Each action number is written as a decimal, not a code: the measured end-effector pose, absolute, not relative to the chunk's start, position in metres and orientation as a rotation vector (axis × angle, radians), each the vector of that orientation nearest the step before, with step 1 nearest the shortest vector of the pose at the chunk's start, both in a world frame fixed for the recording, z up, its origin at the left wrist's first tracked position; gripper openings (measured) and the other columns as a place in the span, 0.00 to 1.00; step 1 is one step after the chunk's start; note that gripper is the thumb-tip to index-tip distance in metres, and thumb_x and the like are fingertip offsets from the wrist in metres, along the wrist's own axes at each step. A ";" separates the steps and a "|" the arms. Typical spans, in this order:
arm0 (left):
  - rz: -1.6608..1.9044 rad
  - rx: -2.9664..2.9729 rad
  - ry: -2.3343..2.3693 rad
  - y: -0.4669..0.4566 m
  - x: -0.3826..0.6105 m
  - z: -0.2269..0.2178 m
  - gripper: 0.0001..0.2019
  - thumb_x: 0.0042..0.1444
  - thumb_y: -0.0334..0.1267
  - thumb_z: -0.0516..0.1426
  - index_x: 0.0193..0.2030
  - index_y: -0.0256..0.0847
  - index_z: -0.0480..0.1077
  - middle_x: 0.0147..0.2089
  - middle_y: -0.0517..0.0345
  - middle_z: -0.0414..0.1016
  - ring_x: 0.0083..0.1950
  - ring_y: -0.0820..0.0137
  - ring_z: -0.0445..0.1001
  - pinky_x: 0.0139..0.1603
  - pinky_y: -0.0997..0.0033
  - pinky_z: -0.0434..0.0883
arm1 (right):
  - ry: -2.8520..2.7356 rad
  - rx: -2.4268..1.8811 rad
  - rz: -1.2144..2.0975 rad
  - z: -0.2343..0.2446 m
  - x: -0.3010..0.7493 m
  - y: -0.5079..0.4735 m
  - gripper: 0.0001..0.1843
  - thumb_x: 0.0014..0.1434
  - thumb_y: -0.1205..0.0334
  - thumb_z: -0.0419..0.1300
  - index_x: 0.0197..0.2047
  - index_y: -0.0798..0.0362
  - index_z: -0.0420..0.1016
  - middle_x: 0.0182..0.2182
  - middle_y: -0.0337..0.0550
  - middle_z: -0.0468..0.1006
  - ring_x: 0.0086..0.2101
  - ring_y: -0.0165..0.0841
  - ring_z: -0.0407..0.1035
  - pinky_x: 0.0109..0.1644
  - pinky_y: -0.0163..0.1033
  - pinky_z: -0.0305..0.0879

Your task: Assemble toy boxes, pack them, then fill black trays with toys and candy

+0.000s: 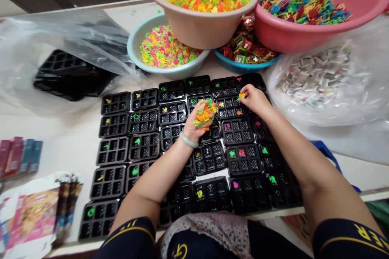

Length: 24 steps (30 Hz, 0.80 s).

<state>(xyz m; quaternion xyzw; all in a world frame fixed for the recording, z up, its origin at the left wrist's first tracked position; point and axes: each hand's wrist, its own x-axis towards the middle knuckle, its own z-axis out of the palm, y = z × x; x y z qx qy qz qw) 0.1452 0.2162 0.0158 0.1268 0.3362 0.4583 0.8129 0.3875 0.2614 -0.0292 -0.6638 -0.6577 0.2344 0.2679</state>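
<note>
- Head view: the left hand [192, 124] cups a pile of small plastic toys [207, 113] over the middle trays.
- Right hand [254, 98], farther and rightward, pinches orange-and-green plastic [242, 95].
- Far-right black trays [230, 109] lie nearest it, long axes left to right.

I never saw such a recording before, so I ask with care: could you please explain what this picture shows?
There is no machine here, only a person's two bare hands. The single picture comes from a camera worn on the head, looking forward and down. On the table lie rows of black trays with small compartments, many with a bright piece in one. Behind them stand tubs of small colourful things. The left hand holds a heap of orange, yellow and green pieces. The right hand pinches something small and yellow-orange over the trays.
</note>
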 end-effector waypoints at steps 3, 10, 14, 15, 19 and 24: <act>0.969 0.287 0.688 0.215 0.145 0.013 0.03 0.57 0.33 0.56 0.32 0.41 0.70 0.31 0.57 0.72 0.22 0.78 0.67 0.11 0.87 0.49 | -1.810 -1.790 0.626 -0.029 0.389 0.263 0.11 0.46 0.68 0.65 0.34 0.51 0.69 0.29 0.39 0.74 0.28 0.33 0.68 0.36 0.40 0.64; 0.971 0.278 0.707 0.214 0.145 0.012 0.04 0.57 0.34 0.55 0.32 0.41 0.70 0.30 0.57 0.71 0.22 0.78 0.67 0.11 0.87 0.49 | -1.862 -1.782 0.655 -0.028 0.393 0.262 0.11 0.45 0.67 0.68 0.33 0.51 0.71 0.27 0.37 0.74 0.28 0.32 0.67 0.37 0.40 0.64; 0.969 0.269 0.704 0.213 0.146 0.010 0.03 0.57 0.34 0.55 0.33 0.40 0.70 0.31 0.56 0.72 0.22 0.78 0.67 0.11 0.87 0.50 | -1.781 -1.731 0.712 -0.032 0.396 0.262 0.09 0.48 0.68 0.66 0.34 0.52 0.73 0.30 0.39 0.76 0.30 0.33 0.69 0.39 0.41 0.65; 0.971 0.270 0.696 0.213 0.146 0.010 0.03 0.57 0.33 0.55 0.33 0.40 0.70 0.32 0.56 0.73 0.22 0.78 0.67 0.11 0.87 0.50 | -1.752 -1.723 0.745 -0.032 0.397 0.262 0.09 0.48 0.67 0.65 0.35 0.52 0.74 0.30 0.39 0.76 0.30 0.33 0.69 0.39 0.41 0.65; 0.969 0.277 0.679 0.212 0.146 0.008 0.02 0.57 0.33 0.55 0.35 0.39 0.69 0.33 0.55 0.73 0.23 0.77 0.68 0.11 0.87 0.50 | -1.704 -1.747 0.763 -0.028 0.395 0.271 0.12 0.50 0.62 0.66 0.40 0.52 0.76 0.27 0.37 0.75 0.30 0.34 0.70 0.39 0.40 0.66; 0.960 0.283 0.691 0.212 0.148 0.009 0.02 0.56 0.33 0.56 0.36 0.39 0.67 0.34 0.56 0.72 0.23 0.78 0.68 0.11 0.87 0.49 | -1.913 -1.881 0.479 -0.012 0.373 0.304 0.13 0.55 0.62 0.63 0.45 0.54 0.77 0.36 0.45 0.80 0.37 0.38 0.72 0.43 0.41 0.65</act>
